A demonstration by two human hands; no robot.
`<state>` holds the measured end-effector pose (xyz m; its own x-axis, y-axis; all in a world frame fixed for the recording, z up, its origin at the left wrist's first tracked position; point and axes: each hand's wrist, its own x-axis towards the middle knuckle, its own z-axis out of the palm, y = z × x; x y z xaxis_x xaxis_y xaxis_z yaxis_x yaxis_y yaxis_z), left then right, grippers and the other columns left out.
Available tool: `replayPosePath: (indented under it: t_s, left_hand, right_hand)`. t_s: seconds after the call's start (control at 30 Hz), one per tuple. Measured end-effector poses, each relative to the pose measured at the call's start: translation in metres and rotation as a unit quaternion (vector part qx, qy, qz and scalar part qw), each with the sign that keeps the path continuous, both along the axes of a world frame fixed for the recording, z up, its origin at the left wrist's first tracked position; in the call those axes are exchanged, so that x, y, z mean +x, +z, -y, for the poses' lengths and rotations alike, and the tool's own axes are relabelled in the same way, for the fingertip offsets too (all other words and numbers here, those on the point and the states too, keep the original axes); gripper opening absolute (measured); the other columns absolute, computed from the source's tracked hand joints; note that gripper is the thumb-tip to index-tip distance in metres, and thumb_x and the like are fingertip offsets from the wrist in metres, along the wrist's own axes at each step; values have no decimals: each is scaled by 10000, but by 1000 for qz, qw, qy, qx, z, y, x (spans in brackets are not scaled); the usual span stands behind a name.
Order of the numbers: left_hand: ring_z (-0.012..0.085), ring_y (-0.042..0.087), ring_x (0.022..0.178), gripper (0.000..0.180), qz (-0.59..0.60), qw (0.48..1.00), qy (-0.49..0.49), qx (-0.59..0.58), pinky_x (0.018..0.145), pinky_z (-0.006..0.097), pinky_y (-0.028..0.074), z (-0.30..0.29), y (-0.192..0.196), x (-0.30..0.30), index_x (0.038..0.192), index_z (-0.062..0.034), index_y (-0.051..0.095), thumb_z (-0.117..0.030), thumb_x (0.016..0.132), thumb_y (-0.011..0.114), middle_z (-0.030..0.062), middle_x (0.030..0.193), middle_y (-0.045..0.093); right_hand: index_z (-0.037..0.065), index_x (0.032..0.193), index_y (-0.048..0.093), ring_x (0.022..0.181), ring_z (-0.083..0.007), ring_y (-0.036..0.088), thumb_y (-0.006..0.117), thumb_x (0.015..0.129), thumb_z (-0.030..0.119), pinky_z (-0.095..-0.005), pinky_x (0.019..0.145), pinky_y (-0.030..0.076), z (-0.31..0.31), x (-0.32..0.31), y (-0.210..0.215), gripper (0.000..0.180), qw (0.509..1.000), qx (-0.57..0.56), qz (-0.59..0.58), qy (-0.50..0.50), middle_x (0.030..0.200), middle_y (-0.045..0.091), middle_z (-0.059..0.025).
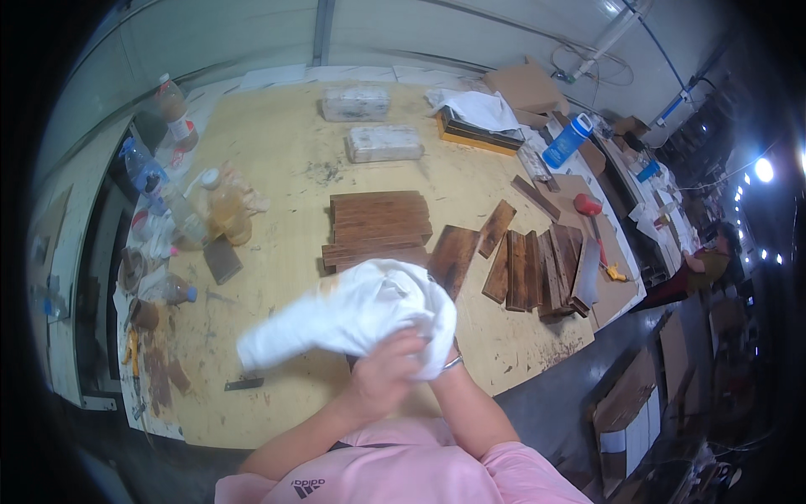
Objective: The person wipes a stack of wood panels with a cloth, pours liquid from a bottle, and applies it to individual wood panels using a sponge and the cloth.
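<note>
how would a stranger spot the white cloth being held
Start at the pale yellow tabletop and find the brown wooden pieces at its middle. Just below those, the left hand grips the crumpled white cloth. Unlike the second white cloth, draped over a flat box, it is in hand.

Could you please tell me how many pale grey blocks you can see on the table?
2: the farther block sits toward the back of the table, and the nearer block lies in front of it, slightly right.

Brown boards (379,220) and bottles (228,212) occupy the table (281,168).
</note>
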<state>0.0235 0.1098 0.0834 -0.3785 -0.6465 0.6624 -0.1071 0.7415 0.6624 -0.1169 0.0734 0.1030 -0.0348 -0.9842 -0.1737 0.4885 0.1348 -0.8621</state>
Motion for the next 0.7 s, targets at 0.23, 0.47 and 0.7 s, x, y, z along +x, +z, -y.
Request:
replayPosePath:
  t_s: [0.23, 0.47, 0.7]
  left_hand:
    - [326, 697, 887, 394, -11, 994, 96, 59, 729, 352, 577, -3, -35, 34, 1055, -14, 614, 133, 692, 647, 173, 1033, 686]
    - [268, 668, 874, 431, 43, 998, 18, -32, 758, 349, 545, -1, 16, 6, 1045, -45, 728, 72, 650, 601, 103, 1004, 688]
    - [266, 649, 802, 383, 48, 993, 107, -34, 702, 379, 514, -3, -14, 37, 974, -48, 728, 61, 628, 603, 87, 966, 700]
  right_hand:
    - [57, 925, 504, 619, -178, 400, 456, 996, 370, -311, 618, 403, 23, -17, -54, 325, 851, -95, 511, 79, 700, 404, -55]
    - [60, 876, 515, 633, -187, 409, 474, 968, 427, -313, 561, 365, 27, -10, -57, 381, 892, -93, 441, 39, 702, 431, -72]
    - [55, 879, 482, 613, -175, 410, 467, 996, 357, -297, 563, 359, 14, -22, -60, 324, 846, -102, 519, 64, 733, 430, -60]
